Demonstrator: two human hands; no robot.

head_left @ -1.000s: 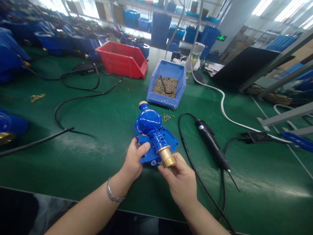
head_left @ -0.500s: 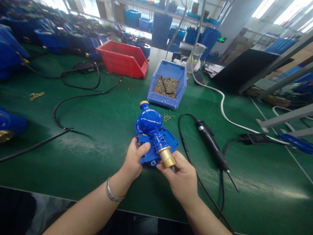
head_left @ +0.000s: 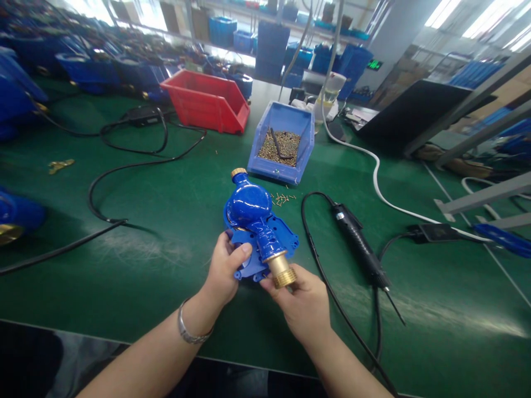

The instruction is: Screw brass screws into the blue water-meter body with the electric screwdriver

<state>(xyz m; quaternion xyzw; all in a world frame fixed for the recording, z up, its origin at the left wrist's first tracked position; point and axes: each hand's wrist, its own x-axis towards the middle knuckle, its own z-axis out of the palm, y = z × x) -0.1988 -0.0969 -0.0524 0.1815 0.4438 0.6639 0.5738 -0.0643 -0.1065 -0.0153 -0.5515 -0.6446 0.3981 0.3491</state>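
I am holding a blue water meter (head_left: 254,221) between both hands, near the front edge of the green desk (head_left: 166,260) and about midway along it. My left hand (head_left: 224,271) is closing its grip around the flat blue plate at the meter's base, thumb pressing on top and fingers curling underneath. My right hand (head_left: 305,304) is pinching the brass threaded end (head_left: 282,271) from below, fingers closing lightly around it; whether it is also holding one of the small screws I cannot tell. The meter is lying tilted, its round body pointing away from me and its far brass end toward the back of the desk.

As for how far the work is along, I am judging only from how things are lying. The blue plate is sitting against the meter's body, so the two parts seem to be mated already. The black electric screwdriver (head_left: 360,246) is lying untouched on the desk to my right, its cable looping toward the front edge, so the fastening looks not yet begun. A few loose screws (head_left: 282,198) are lying just beyond the meter, and the blue bin (head_left: 282,142) of screws is sitting farther back. A red bin (head_left: 205,102) is standing toward the back left, with more blue meters crowding the left edge.
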